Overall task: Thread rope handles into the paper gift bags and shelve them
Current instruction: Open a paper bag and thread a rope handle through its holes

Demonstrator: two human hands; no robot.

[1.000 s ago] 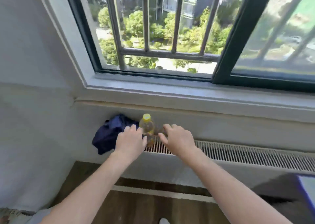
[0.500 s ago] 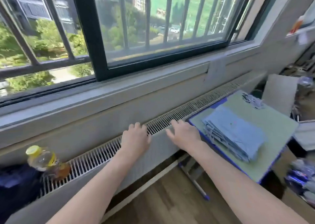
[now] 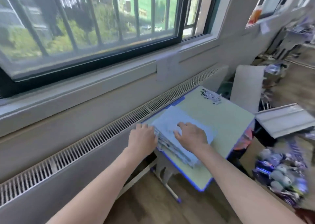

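Observation:
A stack of flat, light blue paper gift bags (image 3: 172,119) lies on a small green desk with a blue rim (image 3: 226,116). My right hand (image 3: 190,136) rests on top of the stack with its fingers spread. At the stack's left edge, my left hand (image 3: 142,136) touches the side of the bags, fingers relaxed. A small heap of pale rope handles (image 3: 211,95) sits at the desk's far corner.
A long radiator grille (image 3: 102,138) runs under the window sill to the left of the desk. A white board (image 3: 247,85) leans behind the desk. Blue and purple packages (image 3: 281,174) are piled at the right, beside a grey tray (image 3: 286,119).
The view has swung right, away from the bottle and dark cloth on the grille. Both hands moved from the grille over to the stack of bags on the desk.

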